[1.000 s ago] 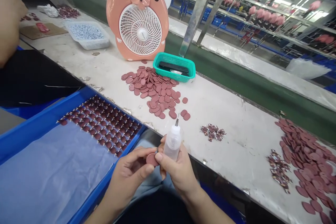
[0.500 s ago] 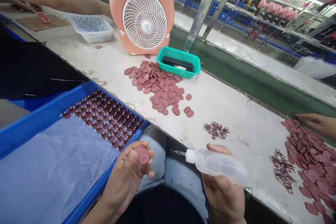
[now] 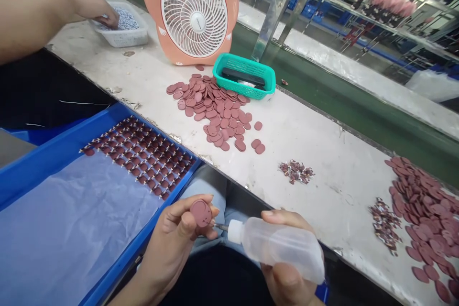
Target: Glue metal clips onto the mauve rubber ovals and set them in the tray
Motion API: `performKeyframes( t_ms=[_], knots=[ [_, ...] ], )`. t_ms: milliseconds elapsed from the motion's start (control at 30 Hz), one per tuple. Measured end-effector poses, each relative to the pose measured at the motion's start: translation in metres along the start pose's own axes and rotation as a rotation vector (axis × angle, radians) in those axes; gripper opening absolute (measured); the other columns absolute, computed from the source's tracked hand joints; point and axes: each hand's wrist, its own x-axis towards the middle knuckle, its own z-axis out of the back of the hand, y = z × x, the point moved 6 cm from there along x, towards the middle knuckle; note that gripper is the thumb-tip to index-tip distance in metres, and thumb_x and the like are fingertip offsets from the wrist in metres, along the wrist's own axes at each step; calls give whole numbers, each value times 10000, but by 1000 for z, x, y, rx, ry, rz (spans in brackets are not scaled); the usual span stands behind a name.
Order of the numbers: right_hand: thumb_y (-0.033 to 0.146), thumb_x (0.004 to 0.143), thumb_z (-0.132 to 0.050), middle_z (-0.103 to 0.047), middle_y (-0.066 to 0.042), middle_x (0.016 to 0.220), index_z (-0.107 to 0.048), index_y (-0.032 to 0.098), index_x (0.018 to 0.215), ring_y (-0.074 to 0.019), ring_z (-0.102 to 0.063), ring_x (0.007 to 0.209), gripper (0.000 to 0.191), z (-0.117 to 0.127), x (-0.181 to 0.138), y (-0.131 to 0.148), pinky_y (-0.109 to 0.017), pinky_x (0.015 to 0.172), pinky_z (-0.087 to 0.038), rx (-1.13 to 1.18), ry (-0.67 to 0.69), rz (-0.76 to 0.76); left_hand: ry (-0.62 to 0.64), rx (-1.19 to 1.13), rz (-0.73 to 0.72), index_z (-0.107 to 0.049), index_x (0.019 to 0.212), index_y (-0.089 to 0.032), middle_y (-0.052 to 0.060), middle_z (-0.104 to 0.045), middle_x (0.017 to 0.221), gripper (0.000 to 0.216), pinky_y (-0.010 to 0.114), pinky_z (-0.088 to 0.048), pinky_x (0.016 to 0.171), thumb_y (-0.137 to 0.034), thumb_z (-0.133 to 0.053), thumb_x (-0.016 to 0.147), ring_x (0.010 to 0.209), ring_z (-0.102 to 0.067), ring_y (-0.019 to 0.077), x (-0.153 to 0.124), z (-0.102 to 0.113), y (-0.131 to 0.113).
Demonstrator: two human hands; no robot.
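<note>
- The squeeze bottle (image 3: 283,246) stood upright a second ago; now it lies over on its side in the right hand (image 3: 287,284), its metal nozzle (image 3: 222,227) aimed at the left hand (image 3: 170,239).
- Half a second ago there was a clear gap between nozzle and reddish disc (image 3: 200,213). Now the tip is right by the disc's lower edge, though I can't tell from here whether it touches.
- The left fingers pinch that disc, its face with the small dark marks turned up towards the person. It is held above the lap, just off the edge of the worktop (image 3: 315,141).
- The right fingers are wrapped around the bottle, thumb on the near side.
- To my eye, this closing-in means the lining-up is nearly over and the bottle is about ready to be used on the disc. I see no liquid on it.
- The rows of dark pieces (image 3: 143,155) in the blue tray (image 3: 43,162) look just as they did, so this disc seems unfinished.
- The loose disc pile (image 3: 218,110) lies as before.
- At the left, a co-worker's hand (image 3: 95,7) has come down into the white tub (image 3: 132,38).
</note>
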Motion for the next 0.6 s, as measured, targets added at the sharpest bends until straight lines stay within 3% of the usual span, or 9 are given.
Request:
performKeyframes(
  t_ms=[267,467,600],
  knots=[
    [491,902,-676,-672,-8,660,-652,267,1178,-137,-540,403,356,-6,-2,-2,-255,343,-392,59,40,-113,-11,-4,4,-842,879,-290,63,-806,765,403,227,-566,570,-597,-853,619,577,-694,161,-2,3,2],
    [506,912,-649,-624,2,611,-664,246,1132,-122,-472,359,341,-4,-2,0,-250,317,-325,-4,-32,-78,-20,3,-11,-843,884,-269,71,-801,754,429,232,-572,567,-607,-849,620,566,-678,157,-2,3,0],
    [529,908,-639,-630,-5,620,-652,249,1122,-133,-482,371,353,-1,-5,-4,-264,328,-349,-47,-35,-100,-38,10,-8,-843,874,-250,78,-798,754,454,232,-576,555,-608,-863,595,598,-673,167,-1,3,1]
  ],
)
